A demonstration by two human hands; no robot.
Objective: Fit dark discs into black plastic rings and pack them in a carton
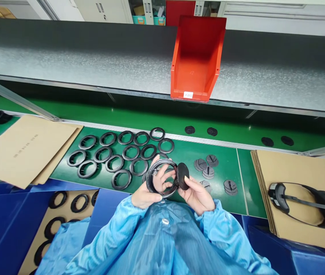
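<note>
Low over the green bench, my left hand [146, 196] grips a black ring [162, 194] by its lower left side, and its fingers show through the opening. A round black disc [183, 176] is pinched in my right hand [198, 196], thumb on its face. The disc stands on edge against the ring's right side; I cannot tell whether the two are joined. Several loose black rings [131, 152] lie in rows to the left of my hands. On the right, small stacks of slotted discs [208, 172] rest on the bench.
An orange-red bin [196, 76] stands on the grey shelf [93, 65] above the bench. Cardboard sheets [27, 149] lie left; more cardboard [296, 168] on the right carries a black headset [308, 204]. A blue box [4, 225] at lower left holds more rings [80, 203].
</note>
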